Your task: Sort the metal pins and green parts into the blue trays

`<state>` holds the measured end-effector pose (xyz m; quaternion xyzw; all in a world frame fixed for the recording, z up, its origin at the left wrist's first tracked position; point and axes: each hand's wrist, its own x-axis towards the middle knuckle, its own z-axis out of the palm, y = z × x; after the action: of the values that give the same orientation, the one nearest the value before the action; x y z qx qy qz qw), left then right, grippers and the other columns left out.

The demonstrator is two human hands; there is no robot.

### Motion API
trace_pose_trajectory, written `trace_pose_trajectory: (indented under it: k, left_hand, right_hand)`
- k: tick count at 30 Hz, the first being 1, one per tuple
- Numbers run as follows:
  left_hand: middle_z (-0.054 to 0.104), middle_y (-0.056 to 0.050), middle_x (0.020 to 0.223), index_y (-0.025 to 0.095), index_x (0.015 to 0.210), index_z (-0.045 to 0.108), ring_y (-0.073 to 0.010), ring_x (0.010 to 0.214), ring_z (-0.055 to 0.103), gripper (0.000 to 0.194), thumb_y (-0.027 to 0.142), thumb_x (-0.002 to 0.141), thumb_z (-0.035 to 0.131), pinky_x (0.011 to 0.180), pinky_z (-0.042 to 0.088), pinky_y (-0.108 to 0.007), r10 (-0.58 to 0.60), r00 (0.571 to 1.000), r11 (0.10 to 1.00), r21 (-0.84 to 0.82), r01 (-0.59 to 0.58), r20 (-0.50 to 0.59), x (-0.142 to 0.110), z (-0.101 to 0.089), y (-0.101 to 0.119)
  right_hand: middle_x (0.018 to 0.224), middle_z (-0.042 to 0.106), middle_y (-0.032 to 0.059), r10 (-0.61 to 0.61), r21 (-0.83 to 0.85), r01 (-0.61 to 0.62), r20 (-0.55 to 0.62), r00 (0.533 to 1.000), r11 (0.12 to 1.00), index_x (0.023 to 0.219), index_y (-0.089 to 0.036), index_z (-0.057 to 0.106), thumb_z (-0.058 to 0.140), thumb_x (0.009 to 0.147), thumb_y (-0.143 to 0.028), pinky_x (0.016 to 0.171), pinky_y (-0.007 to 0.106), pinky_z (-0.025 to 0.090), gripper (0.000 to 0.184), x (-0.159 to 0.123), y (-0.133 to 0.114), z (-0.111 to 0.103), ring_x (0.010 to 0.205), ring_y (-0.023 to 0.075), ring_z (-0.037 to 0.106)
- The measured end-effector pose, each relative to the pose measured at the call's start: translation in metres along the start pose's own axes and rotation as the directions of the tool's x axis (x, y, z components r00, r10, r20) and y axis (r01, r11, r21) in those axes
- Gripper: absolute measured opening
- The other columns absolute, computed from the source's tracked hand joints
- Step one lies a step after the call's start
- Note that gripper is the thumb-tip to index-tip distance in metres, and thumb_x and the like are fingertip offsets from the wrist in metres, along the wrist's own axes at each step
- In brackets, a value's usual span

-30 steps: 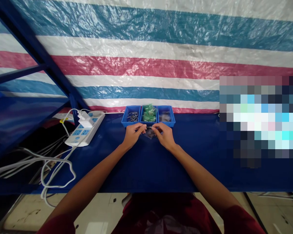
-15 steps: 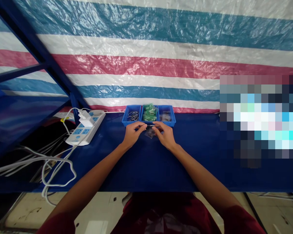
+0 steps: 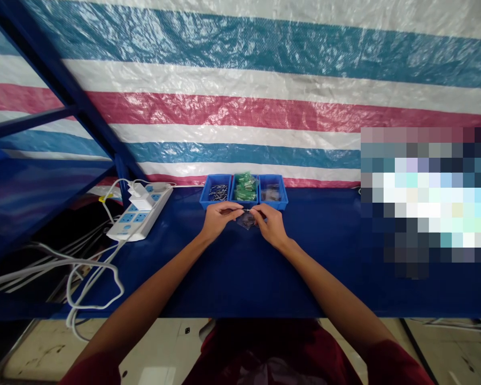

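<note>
Thumb and fingers of my left hand (image 3: 219, 219) are closed in a pinch on one end of a small thin metal piece (image 3: 246, 209). My right hand (image 3: 271, 223) pinches the other end, so the piece lies level between the two hands. Its exact kind is too small to make out. Below it on the table is a clear plastic bag (image 3: 247, 221) with something dark in it. Just beyond my hands three joined blue bins hold parts: thin metal pieces (image 3: 218, 192) at left, green packets (image 3: 245, 187) in the middle, clear bags (image 3: 271, 192) at right.
A white power strip (image 3: 134, 222) with a white plug adapter (image 3: 140, 197) lies on the left of the blue table (image 3: 240, 278). Loose white cables (image 3: 118, 272) hang over the left edge. A blue metal frame (image 3: 78, 107) stands at left, before a striped plastic sheet (image 3: 240, 112). The right side is pixelated.
My fingertips have come closer together along the thin metal piece, leaving less of it showing. The whole view has shifted slightly; bins and bag have stayed in place.
</note>
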<state>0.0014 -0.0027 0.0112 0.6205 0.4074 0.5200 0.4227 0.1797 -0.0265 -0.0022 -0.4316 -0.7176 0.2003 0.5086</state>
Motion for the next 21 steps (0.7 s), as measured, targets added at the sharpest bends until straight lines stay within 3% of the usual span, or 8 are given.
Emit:
trace_pose_trajectory:
  k: [12, 17, 21]
  left_hand:
    - [0.067, -0.002, 0.067, 0.014, 0.076, 0.072, -0.0110, 0.057, 0.057, 0.028, 0.034, 0.060, 0.083, 0.059, 0.048, -0.025, -0.144, 0.984, 0.951, -0.262, 0.167, 0.107, 0.001, 0.003, -0.011]
    - [0.070, -0.006, 0.085, 0.015, 0.084, 0.062, -0.0174, 0.077, 0.065, 0.031, 0.043, 0.075, 0.073, 0.067, 0.051, -0.026, -0.126, 0.986, 0.958, -0.246, 0.150, 0.108, 0.001, 0.004, -0.004]
    - [0.063, 0.000, 0.066, 0.017, 0.096, 0.059, -0.0136, 0.061, 0.060, 0.032, 0.047, 0.085, 0.061, 0.063, 0.049, -0.026, -0.048, 0.988, 0.994, -0.092, 0.062, 0.145, 0.001, 0.002, -0.001]
  right_hand:
    - [0.064, 0.061, 0.0017, -0.012, -0.026, 0.012, 0.033, 0.999, 1.000, 0.076, -0.019, 0.063, 0.043, 0.097, -0.044, 0.063, 0.026, 0.044, 0.038, -0.001, 0.001, 0.001, 0.061, 0.0143, 0.058]
    - [0.067, 0.063, 0.0028, -0.024, -0.043, 0.024, 0.002, 1.000, 0.999, 0.082, -0.017, 0.066, 0.042, 0.097, -0.041, 0.065, 0.026, 0.045, 0.037, 0.000, 0.001, 0.001, 0.064, 0.0151, 0.061]
    - [0.069, 0.065, 0.0036, 0.021, -0.048, -0.024, -0.068, 0.997, 0.999, 0.086, -0.017, 0.068, 0.038, 0.098, -0.043, 0.066, 0.026, 0.047, 0.041, 0.001, -0.001, -0.001, 0.065, 0.0161, 0.062]
